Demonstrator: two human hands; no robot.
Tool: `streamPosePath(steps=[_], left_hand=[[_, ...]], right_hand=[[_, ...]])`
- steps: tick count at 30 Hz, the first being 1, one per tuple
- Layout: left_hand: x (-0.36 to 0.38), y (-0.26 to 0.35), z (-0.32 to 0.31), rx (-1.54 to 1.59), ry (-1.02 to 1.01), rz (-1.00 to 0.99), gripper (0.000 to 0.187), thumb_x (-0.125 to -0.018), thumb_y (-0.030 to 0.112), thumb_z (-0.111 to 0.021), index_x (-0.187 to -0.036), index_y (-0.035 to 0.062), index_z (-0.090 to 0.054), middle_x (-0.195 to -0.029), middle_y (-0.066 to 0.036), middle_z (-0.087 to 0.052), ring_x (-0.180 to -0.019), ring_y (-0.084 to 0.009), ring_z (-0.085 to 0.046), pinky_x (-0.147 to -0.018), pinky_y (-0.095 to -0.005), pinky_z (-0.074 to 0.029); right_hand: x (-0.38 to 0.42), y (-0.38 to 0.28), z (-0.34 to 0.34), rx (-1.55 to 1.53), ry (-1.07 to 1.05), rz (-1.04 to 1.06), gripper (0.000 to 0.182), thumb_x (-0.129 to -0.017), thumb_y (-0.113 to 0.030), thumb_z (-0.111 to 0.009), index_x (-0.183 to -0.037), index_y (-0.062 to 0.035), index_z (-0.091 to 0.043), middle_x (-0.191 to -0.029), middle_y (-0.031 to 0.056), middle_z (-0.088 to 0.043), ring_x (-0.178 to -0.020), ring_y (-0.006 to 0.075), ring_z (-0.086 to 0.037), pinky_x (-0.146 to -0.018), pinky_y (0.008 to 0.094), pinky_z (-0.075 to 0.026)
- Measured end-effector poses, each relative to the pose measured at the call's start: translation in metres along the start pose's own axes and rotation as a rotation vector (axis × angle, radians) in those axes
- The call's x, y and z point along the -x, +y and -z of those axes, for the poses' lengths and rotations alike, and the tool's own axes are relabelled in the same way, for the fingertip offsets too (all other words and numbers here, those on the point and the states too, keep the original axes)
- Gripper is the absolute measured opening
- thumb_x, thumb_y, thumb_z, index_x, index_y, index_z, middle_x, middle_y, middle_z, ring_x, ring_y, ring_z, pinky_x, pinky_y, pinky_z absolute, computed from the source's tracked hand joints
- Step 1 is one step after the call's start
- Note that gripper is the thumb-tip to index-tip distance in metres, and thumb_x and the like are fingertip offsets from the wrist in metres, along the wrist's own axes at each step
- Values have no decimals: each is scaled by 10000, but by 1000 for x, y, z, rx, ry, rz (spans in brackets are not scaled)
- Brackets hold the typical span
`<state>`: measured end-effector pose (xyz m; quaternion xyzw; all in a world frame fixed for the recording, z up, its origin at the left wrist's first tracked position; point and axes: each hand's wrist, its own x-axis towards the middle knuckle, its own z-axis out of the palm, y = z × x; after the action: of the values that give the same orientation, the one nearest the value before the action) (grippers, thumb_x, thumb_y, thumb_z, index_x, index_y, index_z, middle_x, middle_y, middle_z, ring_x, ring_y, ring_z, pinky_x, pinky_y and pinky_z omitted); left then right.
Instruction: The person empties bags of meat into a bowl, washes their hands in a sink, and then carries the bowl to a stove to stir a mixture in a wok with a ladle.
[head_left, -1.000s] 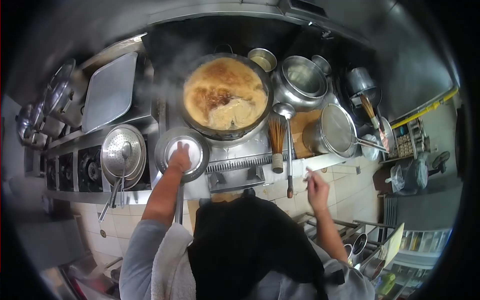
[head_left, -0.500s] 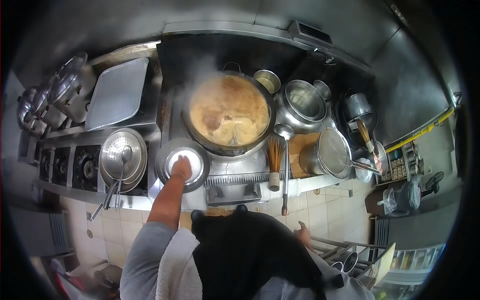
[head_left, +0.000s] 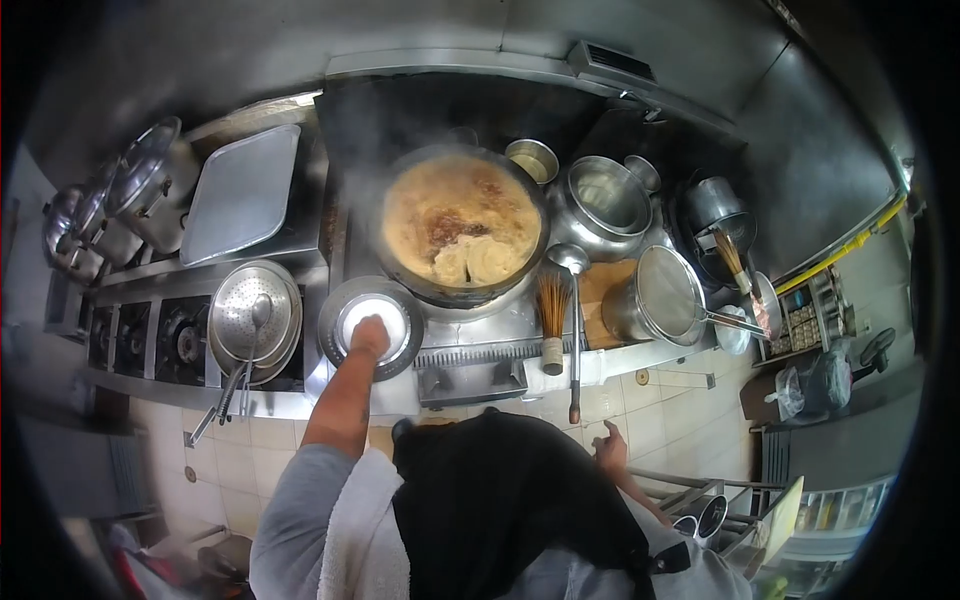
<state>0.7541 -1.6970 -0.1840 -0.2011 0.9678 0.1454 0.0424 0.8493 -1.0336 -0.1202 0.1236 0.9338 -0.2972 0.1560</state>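
My left hand (head_left: 369, 338) reaches down into a round metal bowl (head_left: 331, 309) that holds something white (head_left: 392, 318). Its fingertips are hidden in or against the white contents, so I cannot tell if they grip anything. Behind the bowl, a large wok (head_left: 541, 228) of foamy brown liquid (head_left: 430, 200) steams and bubbles. My right hand (head_left: 611, 452) hangs low at the right side of my body, holding nothing, with its fingers partly spread. A bamboo brush (head_left: 552, 310) and a long-handled ladle (head_left: 575, 345) lie on the counter in front of that hand.
Perforated strainers (head_left: 240, 310) rest on the left burners. A flat tray (head_left: 245, 190) and lidded pots (head_left: 160, 195) stand behind them. Right of the wok are a steel pot (head_left: 605, 200), a mesh strainer (head_left: 667, 290) and a small bowl (head_left: 532, 160). A metal rack (head_left: 700, 490) stands low at the right.
The view has shifted slightly. The foam in the wok has changed, with a darker bubbling patch near its middle. My left hand stays at the bowl.
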Motion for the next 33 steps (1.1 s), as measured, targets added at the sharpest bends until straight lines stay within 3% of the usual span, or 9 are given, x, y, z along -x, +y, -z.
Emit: streamPosePath(steps=[4,6,7,8,11,15,19,25,33], left_hand=[[7,4,25,94,31,17,219,-913,163,-617,-1029,18,-733,-1060,-264,-747,-1049,-426,-715,-994,-495,-563],[11,10,44,136,46,-5,228,-933,203,-628,-1018,30,-749,-1020,-267,-748,-1031,-443,-714,-985,-500,-563],[8,4,49,106,-110,-58,379,-897,279,-707,-1194,42,-704,-1181,-269,-723,-1153,-405,-688,-1006,-498,-553],[12,7,50,112,-118,-54,379,-897,279,-707,-1194,42,-704,-1181,-269,-723,-1153,-405,-688,-1006,-498,-553],[35,22,81,-79,-262,-133,845,-797,305,-814,-1509,93,-412,-1536,-231,-472,-1398,-393,-516,-1107,-485,-500],[34,27,77,-145,-251,-108,684,-834,219,-760,-1442,95,-471,-1394,-233,-545,-1291,-472,-561,-1094,-512,-504],[23,23,53,-113,-154,-70,485,-895,118,-618,-1360,52,-498,-1303,-269,-599,-1204,-470,-614,-1072,-500,-494],[7,17,41,-127,-218,-89,276,-911,121,-583,-1149,8,-665,-1151,-258,-711,-1129,-425,-678,-1006,-502,-543],[0,4,17,-5,-70,-42,247,-920,117,-556,-1031,15,-752,-1104,-261,-746,-1083,-400,-723,-978,-490,-572]], right_hand=[[-28,-20,-25,-436,-8,-74,521,-984,-253,-708,-1447,-58,-568,-889,121,-724,-725,183,-689,-676,350,-576],[-45,-29,-40,-454,23,-52,462,-992,-265,-718,-1377,-45,-591,-901,104,-701,-736,175,-665,-681,344,-567],[-52,-34,-46,-476,56,-27,410,-999,-277,-728,-1307,-32,-613,-913,88,-678,-748,166,-642,-685,338,-559],[-59,-36,-54,-466,54,-30,410,-999,-277,-728,-1307,-32,-613,-913,88,-678,-748,166,-642,-685,338,-559],[-71,-52,-63,-601,52,57,357,-944,-246,-797,-1136,-19,-599,-884,69,-648,-765,156,-617,-689,325,-542],[-63,-88,-45,-345,21,7,429,-860,-246,-871,-1071,-34,-564,-876,83,-658,-776,187,-641,-699,353,-539],[-61,-90,-41,-242,71,23,421,-865,-249,-860,-1082,-43,-564,-920,101,-691,-833,219,-669,-774,389,-544],[-75,-60,-43,-198,157,88,451,-874,-240,-848,-1148,-49,-545,-967,105,-715,-872,228,-676,-808,399,-540],[-54,-81,-46,-283,22,-9,492,-845,-180,-858,-1174,-42,-521,-950,107,-701,-832,207,-684,-723,369,-574]])
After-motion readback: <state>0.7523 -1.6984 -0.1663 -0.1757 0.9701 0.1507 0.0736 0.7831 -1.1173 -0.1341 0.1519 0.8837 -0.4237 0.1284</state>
